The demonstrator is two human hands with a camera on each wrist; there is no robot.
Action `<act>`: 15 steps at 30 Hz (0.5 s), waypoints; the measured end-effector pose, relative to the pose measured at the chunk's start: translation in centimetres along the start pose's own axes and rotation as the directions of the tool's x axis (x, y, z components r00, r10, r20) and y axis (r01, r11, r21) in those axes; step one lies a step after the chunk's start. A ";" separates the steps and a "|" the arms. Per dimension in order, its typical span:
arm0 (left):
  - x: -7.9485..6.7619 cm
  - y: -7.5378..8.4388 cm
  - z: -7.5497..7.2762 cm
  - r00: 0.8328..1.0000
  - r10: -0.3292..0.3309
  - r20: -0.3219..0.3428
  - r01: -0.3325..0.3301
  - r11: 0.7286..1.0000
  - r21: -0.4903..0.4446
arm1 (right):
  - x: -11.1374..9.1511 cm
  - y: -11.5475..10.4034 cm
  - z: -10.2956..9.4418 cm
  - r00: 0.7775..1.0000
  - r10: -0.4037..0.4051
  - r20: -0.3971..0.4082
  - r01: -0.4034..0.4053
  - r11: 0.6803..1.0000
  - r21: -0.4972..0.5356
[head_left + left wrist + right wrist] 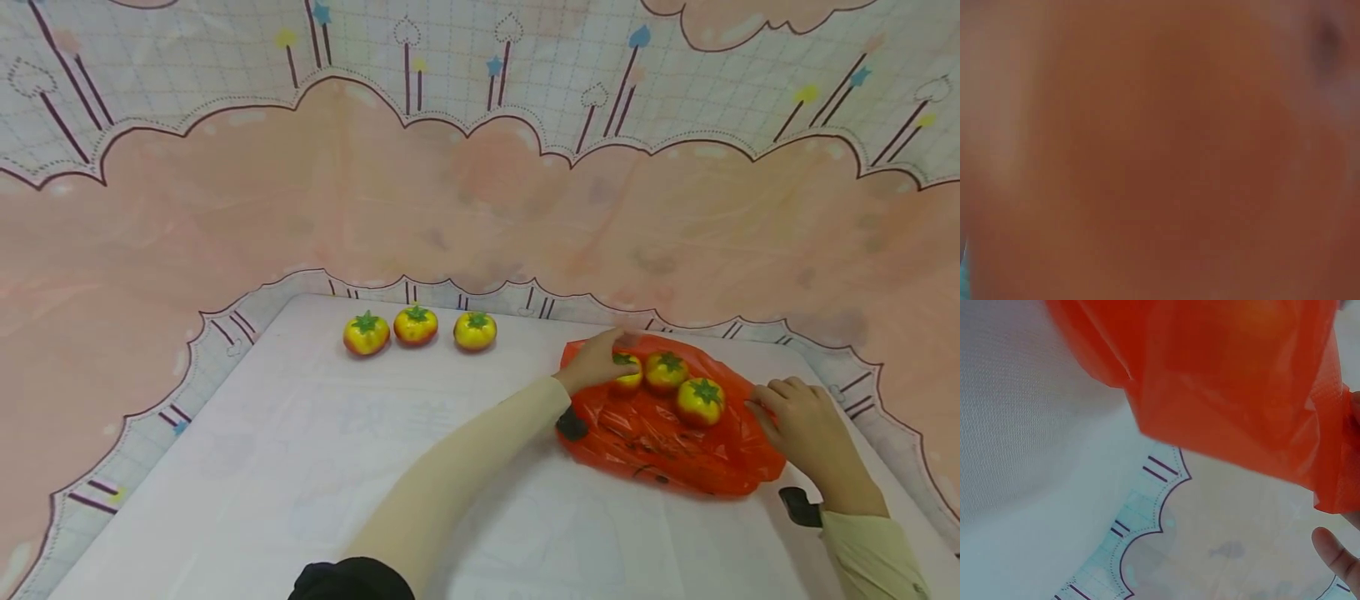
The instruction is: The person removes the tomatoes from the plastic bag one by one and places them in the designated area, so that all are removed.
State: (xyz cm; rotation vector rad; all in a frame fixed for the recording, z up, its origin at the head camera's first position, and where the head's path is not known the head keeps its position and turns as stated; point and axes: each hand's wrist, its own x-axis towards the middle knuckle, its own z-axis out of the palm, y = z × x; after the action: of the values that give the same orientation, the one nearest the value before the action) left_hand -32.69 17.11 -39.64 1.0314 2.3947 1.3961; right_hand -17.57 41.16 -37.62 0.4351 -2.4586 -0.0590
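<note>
A red plastic bag [637, 450] lies spread at the right of the white table. Two yellow-and-red tomatoes with green star-shaped tops, one tomato [666, 372] and a nearer tomato [701, 402], show fully on it. My left hand [596, 362] reaches over the bag's left side and grips a third tomato [628, 382], which its fingers partly cover. My right hand [806, 425] holds the bag's right edge with bent fingers. In the right wrist view, the thumb [1335, 553] shows below the red plastic. The left wrist view is only an orange-brown blur.
Three more tomatoes stand in a row along the table's back edge: a left tomato [367, 335], a middle tomato [416, 326] and a right tomato [475, 332]. Behind the white table [360, 442] hangs a patterned cloth [450, 200] with candles and scalloped trim.
</note>
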 end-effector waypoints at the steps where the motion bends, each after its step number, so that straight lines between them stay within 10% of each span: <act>1: 0.1 -0.2 0.0 1.000 0.007 0.008 -0.007 1.000 0.001 | 0.1 0.0 -0.1 1.000 0.002 0.007 -0.002 1.000 0.000; 15: 0.1 -2.4 -0.3 0.997 -0.011 0.079 0.007 0.999 0.049 | 0.2 -0.1 -0.5 0.996 0.045 0.074 -0.045 0.999 0.006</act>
State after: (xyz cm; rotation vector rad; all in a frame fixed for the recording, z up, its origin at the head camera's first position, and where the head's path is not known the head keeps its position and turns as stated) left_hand -34.06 16.23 -41.47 1.0653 2.3847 1.2753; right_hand -17.40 41.00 -37.06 0.3872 -2.5414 -0.0476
